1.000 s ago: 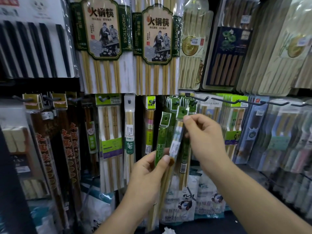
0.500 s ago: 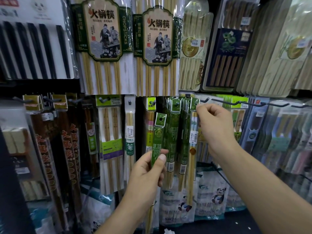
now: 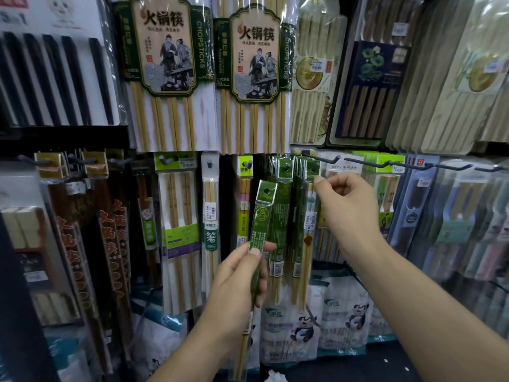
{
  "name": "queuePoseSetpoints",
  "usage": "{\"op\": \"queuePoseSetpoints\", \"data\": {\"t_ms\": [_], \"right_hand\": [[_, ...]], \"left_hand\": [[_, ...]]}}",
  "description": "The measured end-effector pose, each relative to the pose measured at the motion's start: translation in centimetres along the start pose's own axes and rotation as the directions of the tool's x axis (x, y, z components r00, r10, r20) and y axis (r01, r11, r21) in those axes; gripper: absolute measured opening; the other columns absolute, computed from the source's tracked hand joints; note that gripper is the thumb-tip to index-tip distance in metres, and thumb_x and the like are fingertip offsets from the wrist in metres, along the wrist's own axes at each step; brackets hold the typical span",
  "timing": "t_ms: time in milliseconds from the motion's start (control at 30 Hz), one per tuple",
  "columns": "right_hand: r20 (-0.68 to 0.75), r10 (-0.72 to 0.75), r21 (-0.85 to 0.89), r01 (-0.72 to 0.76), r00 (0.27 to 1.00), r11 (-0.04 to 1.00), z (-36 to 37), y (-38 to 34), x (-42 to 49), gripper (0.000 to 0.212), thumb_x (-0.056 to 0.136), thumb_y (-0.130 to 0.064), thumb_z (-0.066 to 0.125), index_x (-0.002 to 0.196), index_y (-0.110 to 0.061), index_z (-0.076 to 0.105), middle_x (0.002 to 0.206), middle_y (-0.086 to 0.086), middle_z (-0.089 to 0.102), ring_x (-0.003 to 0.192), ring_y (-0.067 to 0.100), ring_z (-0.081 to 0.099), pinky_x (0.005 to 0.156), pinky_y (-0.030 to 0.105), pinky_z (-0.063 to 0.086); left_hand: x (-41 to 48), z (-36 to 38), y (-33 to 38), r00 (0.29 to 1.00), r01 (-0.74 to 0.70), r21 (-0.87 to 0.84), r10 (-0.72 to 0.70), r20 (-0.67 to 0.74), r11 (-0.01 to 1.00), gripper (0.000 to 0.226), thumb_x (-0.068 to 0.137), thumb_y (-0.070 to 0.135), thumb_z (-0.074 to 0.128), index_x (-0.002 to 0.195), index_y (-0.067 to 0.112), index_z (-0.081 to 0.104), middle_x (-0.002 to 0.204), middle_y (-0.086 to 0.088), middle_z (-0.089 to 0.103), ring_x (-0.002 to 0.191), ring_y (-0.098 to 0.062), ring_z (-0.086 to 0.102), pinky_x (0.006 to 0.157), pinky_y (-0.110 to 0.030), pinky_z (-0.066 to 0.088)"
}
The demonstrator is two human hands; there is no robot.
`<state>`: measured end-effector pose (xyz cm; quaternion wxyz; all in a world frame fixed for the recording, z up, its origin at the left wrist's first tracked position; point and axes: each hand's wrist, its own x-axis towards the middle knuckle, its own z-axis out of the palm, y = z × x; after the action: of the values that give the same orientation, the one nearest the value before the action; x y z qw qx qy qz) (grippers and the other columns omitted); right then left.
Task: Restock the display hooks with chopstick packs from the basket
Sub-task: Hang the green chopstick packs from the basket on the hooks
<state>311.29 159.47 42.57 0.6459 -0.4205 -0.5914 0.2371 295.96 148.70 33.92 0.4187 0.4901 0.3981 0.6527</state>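
My left hand (image 3: pixel 237 282) pinches one green chopstick pack (image 3: pixel 261 216) at mid-length between thumb and fingers, upright, its punched hole uppermost and just left of the hung green packs (image 3: pixel 283 205). My right hand (image 3: pixel 344 208) is curled, fingertips closed against the top of the rightmost hung pack (image 3: pixel 308 216); whether it truly grips, I cannot tell. I'd steady the row, lift the loose pack and thread its hole over the hook tip (image 3: pixel 286 167). The sleeves are slick, glossy film over stiff, pale bamboo sticks.

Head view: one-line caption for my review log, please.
Left hand holds a green chopstick pack while right hand pinches packs hanging on the hook.
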Motion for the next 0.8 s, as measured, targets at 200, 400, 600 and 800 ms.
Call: {"op": "queuePoseSetpoints", "data": {"t_ms": [200,400,600,800], "right_hand": [[0.201,-0.070,0.136,0.043,0.977,0.990,-1.1,-0.6,-3.5,0.019,0.099,-0.027,0.063,0.084,-0.022,0.074,0.072,-0.003,0.068,0.060,-0.003,0.055,0.057,0.011,0.047],[0.220,-0.086,0.187,0.045,0.972,0.981,-1.1,-1.0,-3.6,0.018,0.097,-0.021,0.066,0.081,-0.014,0.069,0.067,0.003,0.062,0.060,0.003,0.055,0.057,0.017,0.048],[0.257,-0.038,0.239,-0.025,0.966,0.971,-1.8,-0.9,-1.7,0.022,0.099,-0.030,0.065,0.080,-0.018,0.070,0.064,-0.001,0.056,0.059,0.010,0.052,0.057,0.024,0.047],[0.266,0.024,0.228,-0.088,0.964,0.970,-1.6,-1.1,-0.1,0.039,0.102,-0.031,0.059,0.065,-0.019,0.064,0.060,0.000,0.047,0.057,0.013,0.045,0.053,0.024,0.040]], "left_hand": [[0.4,1.9,0.4,0.998,-0.028,0.089,0.024,0.054,0.996,0.045,0.107,0.015,0.048,0.095,0.050,0.073,0.068,0.007,0.059,0.064,-0.012,0.058,0.055,-0.026,0.050],[1.7,4.5,1.2,0.988,-0.134,0.213,0.113,0.109,0.968,0.029,0.105,0.019,0.055,0.099,0.042,0.071,0.080,0.002,0.069,0.078,-0.013,0.068,0.066,-0.025,0.058],[3.0,5.8,1.6,0.990,-0.103,0.155,0.086,0.112,0.983,0.028,0.104,0.015,0.056,0.111,0.040,0.066,0.077,0.007,0.070,0.075,-0.012,0.069,0.064,-0.026,0.058],[3.9,6.3,1.3,0.993,-0.107,0.435,0.077,0.086,0.894,0.042,0.103,0.034,0.057,0.144,0.033,0.049,0.091,0.019,0.066,0.079,0.014,0.062,0.067,-0.007,0.048]]}}
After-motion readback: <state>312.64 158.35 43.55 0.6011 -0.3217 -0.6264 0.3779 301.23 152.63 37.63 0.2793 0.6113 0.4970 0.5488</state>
